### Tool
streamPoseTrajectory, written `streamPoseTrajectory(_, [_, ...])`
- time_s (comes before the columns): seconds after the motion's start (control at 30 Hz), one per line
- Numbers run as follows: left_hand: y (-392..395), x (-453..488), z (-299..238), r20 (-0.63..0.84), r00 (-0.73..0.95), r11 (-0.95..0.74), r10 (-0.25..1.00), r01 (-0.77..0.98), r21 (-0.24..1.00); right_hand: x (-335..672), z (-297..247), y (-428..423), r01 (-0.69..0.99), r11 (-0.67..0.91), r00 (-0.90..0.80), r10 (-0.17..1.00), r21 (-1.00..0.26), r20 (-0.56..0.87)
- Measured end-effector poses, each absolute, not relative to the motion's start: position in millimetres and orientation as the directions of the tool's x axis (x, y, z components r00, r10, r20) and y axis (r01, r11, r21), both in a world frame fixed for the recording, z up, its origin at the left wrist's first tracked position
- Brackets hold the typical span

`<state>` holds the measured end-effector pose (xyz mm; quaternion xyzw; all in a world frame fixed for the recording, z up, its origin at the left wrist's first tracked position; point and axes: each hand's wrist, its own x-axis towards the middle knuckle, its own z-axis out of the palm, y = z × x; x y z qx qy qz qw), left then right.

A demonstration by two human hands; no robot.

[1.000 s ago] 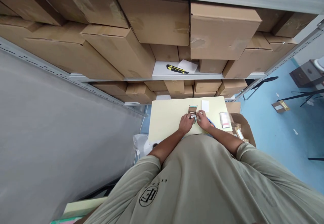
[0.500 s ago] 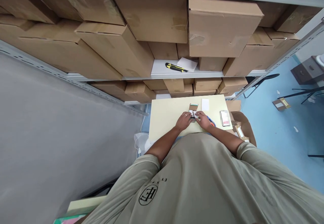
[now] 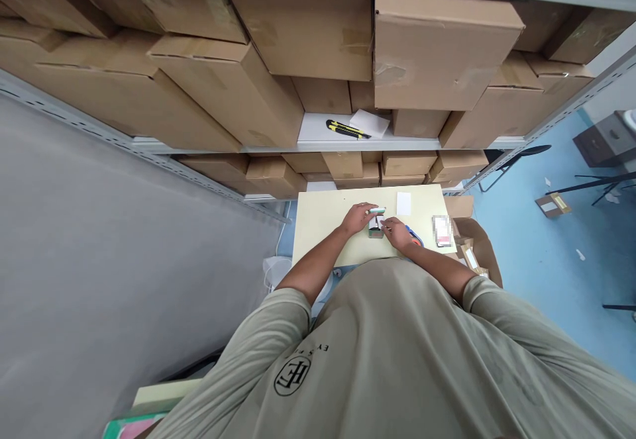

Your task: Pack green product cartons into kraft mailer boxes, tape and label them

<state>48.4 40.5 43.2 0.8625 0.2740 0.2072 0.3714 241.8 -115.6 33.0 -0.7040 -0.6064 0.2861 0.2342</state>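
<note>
A: What's around the hands?
B: Pale yellow tabletop [image 3: 322,234], w/ steel shelving [image 3: 348,144] straight ahead, packed w/ stacked cardboard cartons [image 3: 308,28], taped, some skewed. On the shelf, a yellow-black utility knife [image 3: 346,129] lies by a white paper sheet [image 3: 368,123].
A: On the table?
B: Plain white card [image 3: 404,204] near the far edge. Pixelated pkg [image 3: 442,230] toward the R edge. Blue-and-orange handled tool [image 3: 414,237], partly behind the R hand, can't tell what kind. Open cardboard box [image 3: 472,243] just past the table's R corner.
A: Hands?
B: L hand [image 3: 355,219] reaches fwd, forearm angled in, fingers and thumb together on a teal-edged strip [image 3: 376,210]. R hand [image 3: 397,232] sits lower, fingertips [image 3: 386,224] at a small kraft carton [image 3: 376,226]. Too small to tell if they're clamped on it.
A: Carton's where?
B: Mid-table, between both hands, strip right at its far end.
</note>
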Motion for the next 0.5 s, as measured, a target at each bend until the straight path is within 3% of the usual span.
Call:
streamPoseTrajectory(0.23, [10.7, 25.6, 22.6, 0.206, 0.82, -0.674, 0.534, 0.267, 0.689, 237.9, 38.7, -114.3, 0.683, -0.233, 0.165, 0.972, -0.693, -0.165])
streamPoseTrajectory(0.5, [2.2, 20.2, 4.5, 0.2, 0.823, -0.696, 0.532, 0.29, 0.658, 237.4, 41.3, -119.8, 0.619, -0.287, 0.193, 0.958, -0.731, -0.213])
